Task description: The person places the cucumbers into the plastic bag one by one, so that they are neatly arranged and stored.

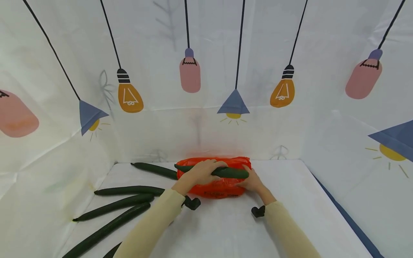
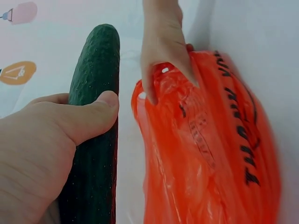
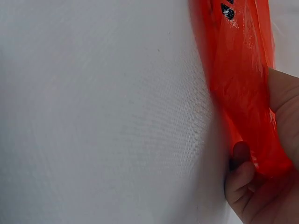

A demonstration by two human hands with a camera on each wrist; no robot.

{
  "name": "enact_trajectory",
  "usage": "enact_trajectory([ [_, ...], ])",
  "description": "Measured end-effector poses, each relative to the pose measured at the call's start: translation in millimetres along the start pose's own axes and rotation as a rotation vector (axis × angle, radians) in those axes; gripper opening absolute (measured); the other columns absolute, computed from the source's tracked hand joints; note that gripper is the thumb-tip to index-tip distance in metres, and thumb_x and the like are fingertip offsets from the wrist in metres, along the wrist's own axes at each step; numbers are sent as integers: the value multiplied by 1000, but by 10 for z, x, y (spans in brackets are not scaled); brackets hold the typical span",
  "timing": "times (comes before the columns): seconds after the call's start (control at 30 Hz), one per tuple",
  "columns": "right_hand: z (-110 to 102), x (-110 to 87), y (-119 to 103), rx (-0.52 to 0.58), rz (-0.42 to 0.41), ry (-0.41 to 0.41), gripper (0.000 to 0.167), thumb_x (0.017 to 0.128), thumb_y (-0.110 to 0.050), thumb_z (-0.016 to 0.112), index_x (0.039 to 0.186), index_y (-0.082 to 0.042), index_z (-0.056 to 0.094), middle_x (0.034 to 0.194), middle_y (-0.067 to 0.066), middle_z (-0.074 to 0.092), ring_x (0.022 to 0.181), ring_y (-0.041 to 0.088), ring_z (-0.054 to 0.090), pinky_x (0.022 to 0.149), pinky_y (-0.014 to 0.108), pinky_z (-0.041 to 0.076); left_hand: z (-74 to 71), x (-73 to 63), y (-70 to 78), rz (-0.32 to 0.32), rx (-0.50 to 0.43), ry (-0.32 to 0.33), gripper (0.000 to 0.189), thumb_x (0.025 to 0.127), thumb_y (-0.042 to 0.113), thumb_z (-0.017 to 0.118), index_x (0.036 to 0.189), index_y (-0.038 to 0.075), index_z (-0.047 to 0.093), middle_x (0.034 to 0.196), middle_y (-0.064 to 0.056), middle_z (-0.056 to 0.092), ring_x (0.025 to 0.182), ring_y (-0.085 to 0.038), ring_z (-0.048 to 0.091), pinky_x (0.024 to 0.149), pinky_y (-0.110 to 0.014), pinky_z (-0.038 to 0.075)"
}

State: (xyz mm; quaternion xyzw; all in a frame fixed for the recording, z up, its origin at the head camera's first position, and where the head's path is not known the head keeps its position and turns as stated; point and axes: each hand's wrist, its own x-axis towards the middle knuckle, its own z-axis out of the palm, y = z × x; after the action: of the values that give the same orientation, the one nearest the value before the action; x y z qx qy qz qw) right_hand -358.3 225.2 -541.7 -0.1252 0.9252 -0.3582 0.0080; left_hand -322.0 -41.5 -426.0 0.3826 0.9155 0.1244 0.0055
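My left hand [image 1: 204,172] grips a long dark green cucumber [image 1: 230,173] around its middle, thumb along the near side in the left wrist view. The cucumber lies level across the front of my view, above a red plastic bag [image 1: 222,192]. The bag lies on its side with black print on it, its handle end toward the right. There my right hand [image 1: 253,182] holds the bag's mouth, thumb and curled fingers [image 3: 240,179] on either side of the red plastic. What is inside the bag is hidden.
Several more cucumbers lie on the white table [image 1: 290,215] at left, including one at the back [image 1: 155,170] and one nearer [image 1: 109,227]. White sheets printed with hanging lamps [image 1: 233,102] wall in the back and sides.
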Motion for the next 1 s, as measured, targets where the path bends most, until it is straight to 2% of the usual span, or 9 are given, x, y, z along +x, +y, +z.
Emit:
enact_trajectory([
  [0.13,14,43,8,70,-230,77,70,74,-20,87,134,-16,50,124,1,58,113,25,52,95,53,43,-25,192,-22,3,-20,-16,55,94,38,64,144,29,44,138,6,50,121,-16,49,102,-38,40],
  [0.2,17,50,14,100,-287,94,69,74,-16,87,133,-19,50,123,-3,58,113,22,52,96,53,42,-20,286,-51,9,-29,-20,55,94,36,65,144,28,44,141,7,48,123,-15,48,103,-37,39],
  [0.3,18,43,15,124,-258,79,76,74,-18,87,138,-18,45,130,1,54,120,25,49,102,54,37,2,408,-93,-12,-60,-34,56,94,32,66,145,29,43,140,6,49,122,-15,48,102,-36,40],
  [0.43,17,19,1,66,-120,56,88,72,-28,88,143,-12,38,139,12,48,127,32,44,104,58,32,54,539,-132,-58,-87,-52,55,94,30,66,144,32,42,132,3,53,114,-15,51,97,-37,43],
  [0.5,25,14,-7,26,-82,55,94,70,-32,89,145,-10,36,141,15,46,129,34,43,104,58,32,91,586,-152,-65,-86,-55,54,94,31,66,143,33,42,129,3,54,112,-15,52,96,-37,44],
  [0.73,67,-47,34,-11,-66,18,98,70,-37,88,146,-11,32,141,12,47,128,32,44,104,56,33,277,679,-230,-65,-99,-80,56,94,28,67,145,27,43,135,3,53,119,-17,50,100,-37,41],
  [0.87,47,-20,31,-30,-39,39,96,70,-35,89,144,-13,30,138,11,48,125,31,46,102,55,36,337,728,-327,-71,-120,-61,55,94,26,67,144,27,44,138,4,52,121,-17,50,102,-38,40],
  [1.0,11,4,-6,-2,-64,53,90,71,-31,88,141,-14,35,132,9,51,122,31,47,100,56,38,377,753,-398,-96,-147,-52,53,94,24,67,142,28,45,137,4,51,120,-17,49,102,-40,40],
])
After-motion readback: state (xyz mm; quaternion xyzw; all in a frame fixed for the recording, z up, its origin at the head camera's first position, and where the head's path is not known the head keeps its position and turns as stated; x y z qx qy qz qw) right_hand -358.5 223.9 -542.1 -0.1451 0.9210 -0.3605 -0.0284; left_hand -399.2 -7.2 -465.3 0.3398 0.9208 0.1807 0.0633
